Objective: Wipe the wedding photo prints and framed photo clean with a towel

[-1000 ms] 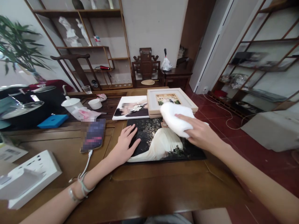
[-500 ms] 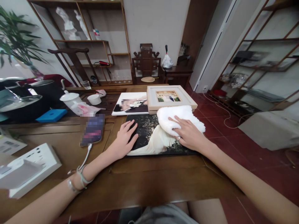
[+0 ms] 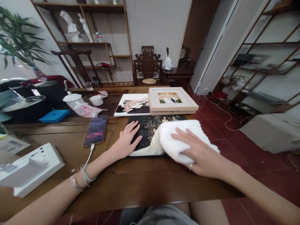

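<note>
Obs.: dark photo print (image 3: pixel 147 126) lies flat on the wooden counter (image 3: pixel 152 184), near its front edge, directly ahead of the person. Its near right part is covered by a white cloth (image 3: pixel 180 137).

Left hand (image 3: pixel 127 140): palm down on the left margin of the print, fingers (image 3: pixel 134 128) released and stretched forward, grasping nothing. It reads as a hold-down that pins the print.

Right hand (image 3: pixel 201 153): palm down on top of the cloth, fingers (image 3: pixel 181 136) laid out flat across it, not clenched. Thumb is hidden, so I cannot tell whether it hooks the cloth's edge. The cloth touches the print under the hand and overhangs its near right corner.

Step in hand (judgement): a wiping pass over the print's face, cloth now at the near right corner. The far strip and the left part lie bare.

Any further stroke calls for light, even pressure, the left hand firm so that the print does not slide, and a path clear of the framed photo (image 3: pixel 172 100), which touches the print's far edge.

Nearby: a second print (image 3: pixel 132 104) beside the frame; a phone (image 3: pixel 95 134) on its cable (image 3: pixel 87 157) just left of the left hand.
</note>
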The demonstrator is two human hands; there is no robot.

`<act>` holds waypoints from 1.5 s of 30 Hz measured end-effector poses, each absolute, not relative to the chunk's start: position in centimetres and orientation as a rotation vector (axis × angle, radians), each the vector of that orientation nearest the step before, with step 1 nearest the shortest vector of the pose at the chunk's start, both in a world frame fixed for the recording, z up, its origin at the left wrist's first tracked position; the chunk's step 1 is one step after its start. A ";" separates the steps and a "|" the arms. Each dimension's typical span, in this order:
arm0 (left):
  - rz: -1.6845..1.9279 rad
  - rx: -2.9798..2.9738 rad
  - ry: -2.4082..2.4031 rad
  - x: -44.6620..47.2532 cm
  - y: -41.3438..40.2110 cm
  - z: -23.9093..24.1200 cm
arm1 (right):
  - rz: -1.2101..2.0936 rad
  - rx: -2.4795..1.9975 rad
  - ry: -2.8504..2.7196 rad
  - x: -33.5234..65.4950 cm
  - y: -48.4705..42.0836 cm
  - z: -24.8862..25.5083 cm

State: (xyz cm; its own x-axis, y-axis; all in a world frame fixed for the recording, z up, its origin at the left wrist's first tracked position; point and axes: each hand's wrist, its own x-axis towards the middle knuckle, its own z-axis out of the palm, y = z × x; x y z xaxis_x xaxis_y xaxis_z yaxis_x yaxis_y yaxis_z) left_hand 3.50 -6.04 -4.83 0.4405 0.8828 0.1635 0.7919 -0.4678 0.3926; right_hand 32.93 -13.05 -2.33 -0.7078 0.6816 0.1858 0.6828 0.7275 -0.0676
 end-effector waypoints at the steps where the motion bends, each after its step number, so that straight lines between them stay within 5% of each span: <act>1: 0.497 2.430 1.446 3.5 -6.1 -4.7 | -0.020 -1.084 -2.736 33.1 -11.6 -2.3; 9: 0.497 2.449 1.465 3.6 -6.1 -4.5 | -0.197 -1.128 -2.726 32.8 -4.4 -2.8; 23: 0.526 2.401 1.474 3.6 -5.8 -5.0 | 0.166 -1.094 -2.853 31.9 -16.5 -1.5; 35: 0.487 2.426 1.457 3.5 -6.0 -4.6 | -0.147 -1.154 -2.668 33.0 -4.4 -3.0; 45: 0.535 2.431 1.490 3.8 -7.5 -4.7 | 0.100 -1.043 -2.878 31.3 -15.0 -1.8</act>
